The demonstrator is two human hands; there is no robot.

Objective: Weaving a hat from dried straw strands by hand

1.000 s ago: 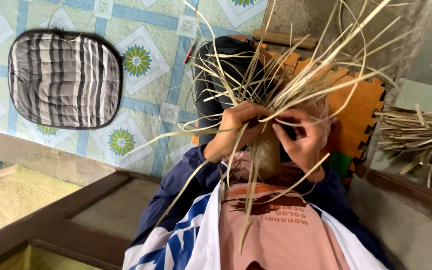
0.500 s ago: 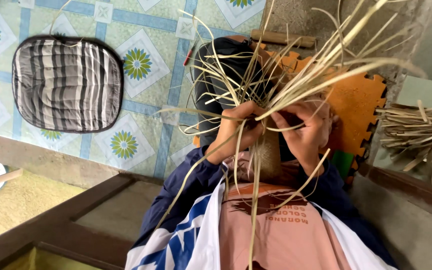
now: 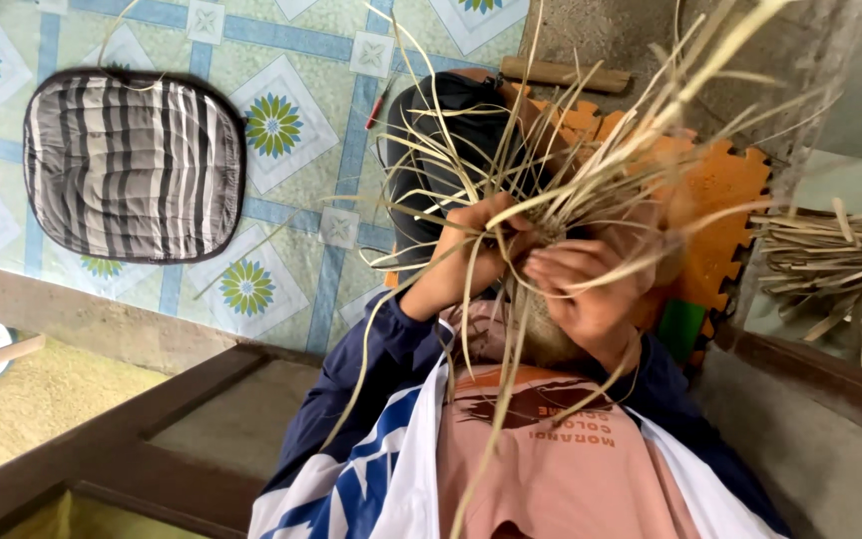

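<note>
Fingers [image 3: 561, 265] of both hands pinch straw strands [image 3: 591, 170]

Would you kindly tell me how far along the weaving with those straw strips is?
Done: a small woven core hangs below the hands. In hand: left hand and right hand pinch strips where they meet. Left: most strips fan out loose and unwoven; a spare bundle lies aside.

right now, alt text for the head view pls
Two hands, left hand and right hand, grip a bundle of pale straw strips that fan outward. A striped cushion lies on the tiled floor.
</note>
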